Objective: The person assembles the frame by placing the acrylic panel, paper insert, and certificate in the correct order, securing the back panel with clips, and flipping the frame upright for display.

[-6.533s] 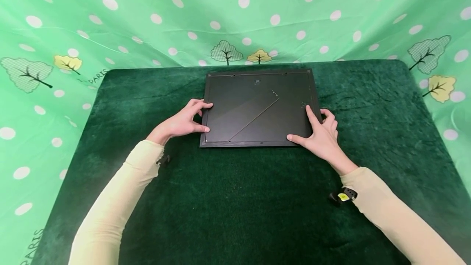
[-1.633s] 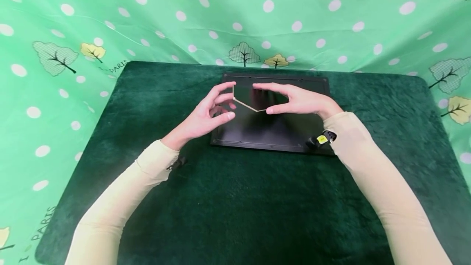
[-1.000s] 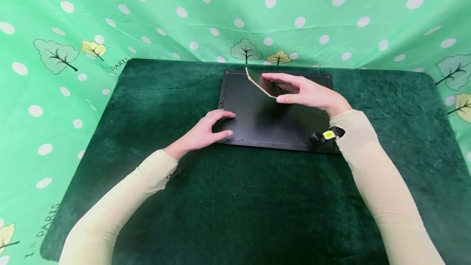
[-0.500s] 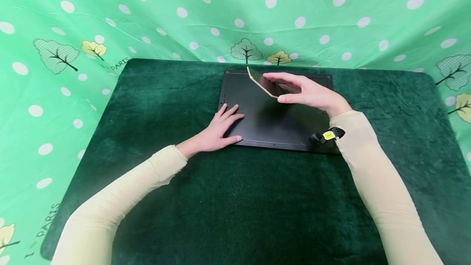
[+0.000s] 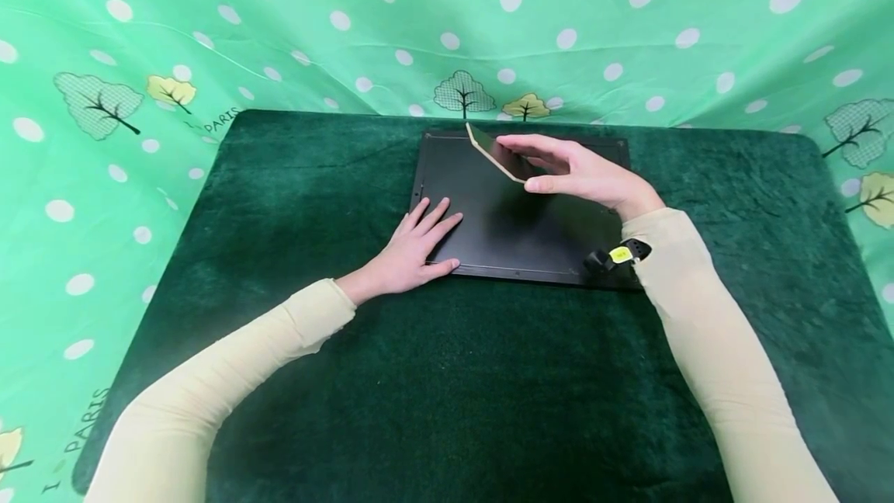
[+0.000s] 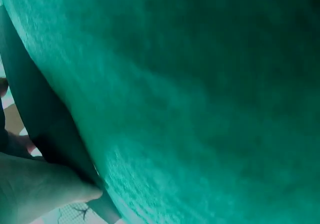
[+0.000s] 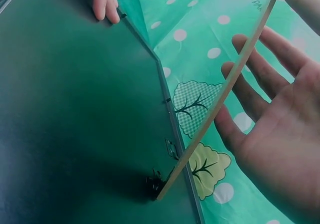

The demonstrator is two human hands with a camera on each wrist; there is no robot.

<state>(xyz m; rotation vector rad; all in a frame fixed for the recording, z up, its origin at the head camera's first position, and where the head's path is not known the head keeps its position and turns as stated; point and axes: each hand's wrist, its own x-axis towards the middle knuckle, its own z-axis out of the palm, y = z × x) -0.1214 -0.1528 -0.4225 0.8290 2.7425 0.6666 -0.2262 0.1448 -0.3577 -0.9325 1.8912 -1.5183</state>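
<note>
Head view: a black picture frame (image 5: pixel 489 251) lies back up on the green-covered desk (image 5: pixel 447 402), and my left grip (image 5: pixel 407 258) rests across the frame's near left corner, fingers straight and spread apart, clasping nothing. My right grip (image 5: pixel 583 173) is above the frame, clamped on the easel stand (image 5: pixel 490 149), thumb at the stand's near edge and fingers at its other side. The stand slants up from the frame's back; in the right wrist view its lower end meets a dark hinge (image 7: pixel 155 184), near a small wire hanger (image 7: pixel 170 148) by the frame's far rim.

I take the step in hand to be setting the stand's angle while I steady the frame. Whether it has reached its stop, I can't tell. As I judge it, the next move calls for a slow turn about the hinge, left fingers pressing the frame down; a sideways twist could strain that joint.
</note>
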